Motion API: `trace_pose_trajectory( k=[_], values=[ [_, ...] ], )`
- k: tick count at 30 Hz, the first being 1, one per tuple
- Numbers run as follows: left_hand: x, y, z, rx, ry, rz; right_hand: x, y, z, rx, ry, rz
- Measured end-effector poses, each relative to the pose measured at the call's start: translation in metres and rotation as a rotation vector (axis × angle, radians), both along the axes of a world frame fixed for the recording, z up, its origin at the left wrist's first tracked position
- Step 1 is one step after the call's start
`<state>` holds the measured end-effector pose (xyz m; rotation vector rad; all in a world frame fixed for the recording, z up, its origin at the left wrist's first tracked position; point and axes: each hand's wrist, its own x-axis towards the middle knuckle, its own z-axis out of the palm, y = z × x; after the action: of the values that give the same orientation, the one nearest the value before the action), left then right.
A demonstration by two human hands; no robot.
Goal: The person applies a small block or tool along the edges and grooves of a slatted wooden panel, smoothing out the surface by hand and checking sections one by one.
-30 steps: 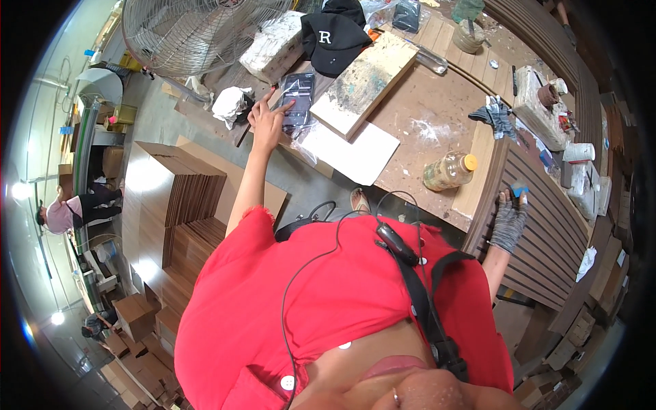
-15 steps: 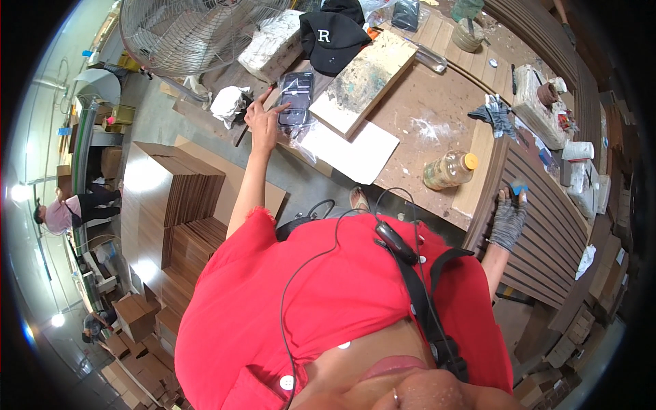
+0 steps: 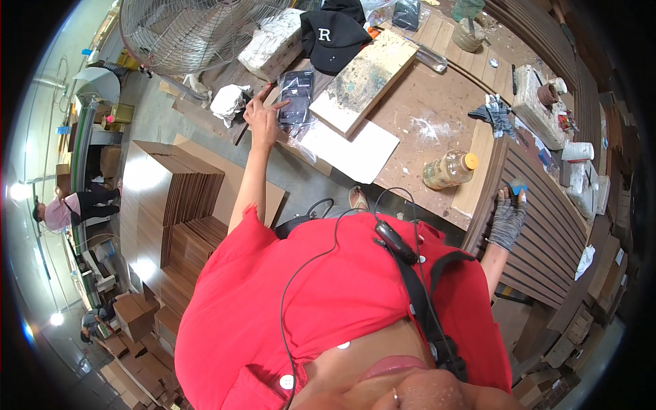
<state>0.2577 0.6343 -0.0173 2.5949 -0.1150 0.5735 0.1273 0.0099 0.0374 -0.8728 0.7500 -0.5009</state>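
A dark phone (image 3: 296,99) lies on clear plastic at the bench's left side. My bare left hand (image 3: 262,117) is over its near left edge, fingers spread and thumb touching or just above the screen. At the right, my right hand (image 3: 507,222) wears a grey fingerless glove and rests on a dark brown slatted wood panel (image 3: 540,242). Between its fingertips is a small blue piece (image 3: 518,189), whose kind I cannot make out. Beside the phone, a paint-stained pale block (image 3: 365,82) sits on a white sheet (image 3: 372,156).
A capped bottle (image 3: 447,171) stands near the bench's front edge. A black cap (image 3: 335,41), a white crumpled wad (image 3: 230,104) and a large fan (image 3: 198,34) are around the far left. Brown panels (image 3: 171,191) are stacked on the left. A grey glove (image 3: 495,116) lies farther right.
My left thumb and fingers have shifted slightly over the phone, and its screen picture looks different. My right hand stays on the slatted panel.
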Motion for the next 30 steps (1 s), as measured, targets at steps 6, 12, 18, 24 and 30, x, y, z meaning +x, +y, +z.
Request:
trace_pose_trajectory(
  k=[6, 12, 18, 24, 30],
  values=[
    [-0.007, 0.000, -0.001, 0.017, 0.039, -0.001, -0.001, -0.006, -0.008, 0.001, -0.007, 0.009],
    [-0.009, -0.001, -0.001, -0.035, -0.046, -0.022, 0.000, -0.008, -0.011, 0.021, -0.023, 0.013],
    [-0.020, 0.004, -0.001, -0.085, -0.139, 0.051, 0.002, -0.008, -0.008, 0.021, 0.012, -0.029],
    [-0.024, 0.003, -0.003, -0.103, -0.144, 0.048, -0.003, -0.012, -0.012, 0.007, -0.021, 0.024],
    [-0.025, -0.006, -0.002, 0.016, 0.001, 0.015, -0.002, -0.017, -0.017, 0.048, -0.014, 0.011]
  ],
)
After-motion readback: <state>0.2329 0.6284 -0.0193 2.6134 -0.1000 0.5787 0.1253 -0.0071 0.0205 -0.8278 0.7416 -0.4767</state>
